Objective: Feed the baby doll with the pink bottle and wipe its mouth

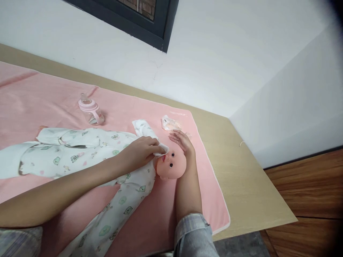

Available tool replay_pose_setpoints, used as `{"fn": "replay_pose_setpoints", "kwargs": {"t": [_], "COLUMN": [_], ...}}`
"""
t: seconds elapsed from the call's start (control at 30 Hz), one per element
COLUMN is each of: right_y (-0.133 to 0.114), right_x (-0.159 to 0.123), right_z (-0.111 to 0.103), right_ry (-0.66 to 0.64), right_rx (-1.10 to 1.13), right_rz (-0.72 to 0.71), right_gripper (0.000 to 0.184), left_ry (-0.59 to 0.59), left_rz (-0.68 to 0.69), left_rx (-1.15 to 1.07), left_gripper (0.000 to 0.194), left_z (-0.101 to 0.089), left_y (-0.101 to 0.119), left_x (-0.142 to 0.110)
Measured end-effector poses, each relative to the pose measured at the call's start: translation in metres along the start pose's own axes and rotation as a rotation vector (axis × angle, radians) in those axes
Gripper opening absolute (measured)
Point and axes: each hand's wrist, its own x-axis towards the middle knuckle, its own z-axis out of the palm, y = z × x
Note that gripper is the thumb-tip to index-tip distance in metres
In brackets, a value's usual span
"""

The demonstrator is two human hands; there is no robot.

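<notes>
A baby doll point(174, 166) lies on its back on the pink blanket point(211, 203), in white clothes with a green animal print point(107, 157). Pinched in the fingers of my left hand point(143, 151) is a small white cloth point(163, 149), which touches the doll's face beside its mouth. My right hand point(182, 141) rests against the top side of the doll's head, its fingers stretched out and holding nothing. Part of the doll's neck and chest is hidden behind my left hand and forearm.
A pink-topped baby bottle point(91, 112) stands beyond the doll's legs. Just past my right fingers lies a crumpled clear plastic packet point(170, 123). The wooden table point(235, 171) ends at the right, near wood-grain panels point(308, 189). A white wall point(203, 64) runs behind it.
</notes>
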Motion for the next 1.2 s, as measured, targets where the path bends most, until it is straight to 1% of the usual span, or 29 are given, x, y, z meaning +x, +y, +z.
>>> {"fn": "replay_pose_setpoints", "kwargs": {"t": [0.1,0.33,0.43,0.57,0.67,0.8,0.97,1.2], "right_y": [-0.003,-0.009,-0.01,-0.009,-0.008,-0.008,-0.008,-0.008], "right_x": [-0.003,-0.008,-0.009,-0.008,-0.007,-0.006,-0.007,-0.007], "right_z": [0.002,0.007,0.008,0.007,0.006,0.005,0.006,0.006], "right_ry": [0.001,0.018,0.026,0.024,0.014,0.006,0.009,0.013], "right_rx": [-0.012,-0.064,-0.092,-0.115,-0.117,-0.112,-0.112,-0.108], "right_rz": [0.0,0.001,-0.007,-0.019,-0.021,-0.018,-0.009,0.0], "right_gripper": [0.016,0.016,0.019,0.02,0.019,0.017,0.016,0.015], "left_ry": [0.017,0.039,0.053,0.041,0.036,-0.026,-0.07,-0.045], "left_rz": [0.006,0.006,-0.019,-0.048,-0.067,-0.092,-0.099,-0.121], "left_rx": [-0.017,-0.02,-0.005,-0.035,-0.143,-0.258,-0.25,-0.242], "left_gripper": [0.041,0.042,0.044,0.045,0.04,0.038,0.039,0.038], "left_z": [-0.001,-0.003,-0.002,-0.003,-0.008,-0.012,-0.011,-0.01], "left_y": [0.0,0.002,0.002,0.004,0.009,0.015,0.016,0.016], "left_x": [0.0,-0.001,-0.001,-0.001,-0.002,-0.002,-0.001,0.0]}}
